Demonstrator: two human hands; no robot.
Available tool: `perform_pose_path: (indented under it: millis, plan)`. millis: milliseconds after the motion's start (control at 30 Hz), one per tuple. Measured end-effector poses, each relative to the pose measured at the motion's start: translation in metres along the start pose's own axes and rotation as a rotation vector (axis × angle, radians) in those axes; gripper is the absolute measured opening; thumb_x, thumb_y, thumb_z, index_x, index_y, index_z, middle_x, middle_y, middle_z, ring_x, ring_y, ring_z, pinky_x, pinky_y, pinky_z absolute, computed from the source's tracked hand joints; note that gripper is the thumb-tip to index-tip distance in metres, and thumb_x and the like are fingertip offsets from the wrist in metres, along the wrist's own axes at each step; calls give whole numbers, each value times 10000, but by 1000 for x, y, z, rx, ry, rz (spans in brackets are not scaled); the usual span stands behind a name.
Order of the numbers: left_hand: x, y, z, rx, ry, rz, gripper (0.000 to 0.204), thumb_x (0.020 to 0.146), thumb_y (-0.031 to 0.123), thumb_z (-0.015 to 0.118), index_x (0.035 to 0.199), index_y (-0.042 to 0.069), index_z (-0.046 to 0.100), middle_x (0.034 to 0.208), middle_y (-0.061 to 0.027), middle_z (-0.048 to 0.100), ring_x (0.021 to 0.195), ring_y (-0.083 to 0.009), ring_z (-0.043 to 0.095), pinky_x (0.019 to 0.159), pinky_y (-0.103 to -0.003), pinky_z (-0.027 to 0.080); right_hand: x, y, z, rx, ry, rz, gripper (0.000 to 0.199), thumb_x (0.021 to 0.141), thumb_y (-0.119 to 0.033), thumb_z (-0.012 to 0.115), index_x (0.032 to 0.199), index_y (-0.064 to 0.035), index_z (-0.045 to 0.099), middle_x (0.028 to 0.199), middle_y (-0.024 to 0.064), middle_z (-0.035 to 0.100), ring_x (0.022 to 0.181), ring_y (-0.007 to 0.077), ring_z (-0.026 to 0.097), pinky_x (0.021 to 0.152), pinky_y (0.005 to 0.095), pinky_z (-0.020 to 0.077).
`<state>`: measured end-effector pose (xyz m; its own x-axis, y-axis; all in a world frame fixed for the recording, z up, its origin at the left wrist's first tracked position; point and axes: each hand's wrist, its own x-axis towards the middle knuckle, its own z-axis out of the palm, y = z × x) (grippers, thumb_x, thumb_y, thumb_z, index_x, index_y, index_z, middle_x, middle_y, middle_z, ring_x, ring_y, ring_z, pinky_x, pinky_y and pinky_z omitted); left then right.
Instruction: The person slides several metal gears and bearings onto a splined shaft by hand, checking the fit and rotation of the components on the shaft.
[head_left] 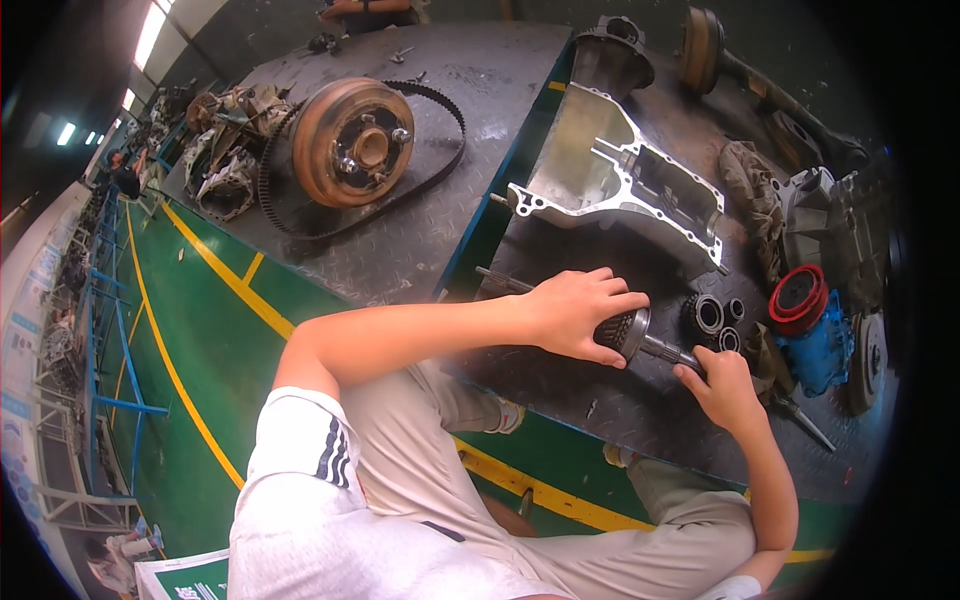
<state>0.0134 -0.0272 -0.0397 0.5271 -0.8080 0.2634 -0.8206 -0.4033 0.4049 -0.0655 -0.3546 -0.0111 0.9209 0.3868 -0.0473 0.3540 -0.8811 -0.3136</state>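
My left hand (578, 312) is wrapped around a metal shaft (640, 338) with a ribbed gear section, lying on the dark checker-plate bench (560, 370). The shaft's far end (492, 278) sticks out left of my wrist. My right hand (722, 385) grips the shaft's thin right end with its fingertips. Just beyond the hands lie a few small black gears and rings (712, 318).
An open aluminium gearbox housing (610, 180) lies behind the hands. A brake drum (352, 142) inside a toothed belt (440, 150) sits on the left bench. A red-and-blue part (808, 325), a rag (755, 195) and an axle (740, 70) lie right. Green floor with yellow lines is below.
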Motion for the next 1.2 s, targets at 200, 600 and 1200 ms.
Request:
perform_pose_path:
  millis: [200,600,1200]
  plan:
    - [-1,2,-1,-5,29,39,879,855,564,875,1522,76,576,1240,-148,681,1178,-371,646,958,-479,579,9,-21,-28,158,-238,199,461,1003,-382,786,867,48,688,781,280,677,772,491,685,729,539,536]
    - [-3,4,1,-4,28,56,889,825,519,912,1512,66,574,1183,-147,681,1122,-374,663,953,-476,567,25,-31,-25,226,-355,162,406,946,-325,824,950,74,746,819,293,706,804,469,718,748,490,560]
    - [-8,8,0,-9,19,19,898,832,522,913,1530,77,566,1257,-145,681,1177,-366,650,1003,-479,544,23,-11,-30,356,-490,237,421,1010,-336,771,1065,81,763,800,186,730,731,270,687,757,405,552]
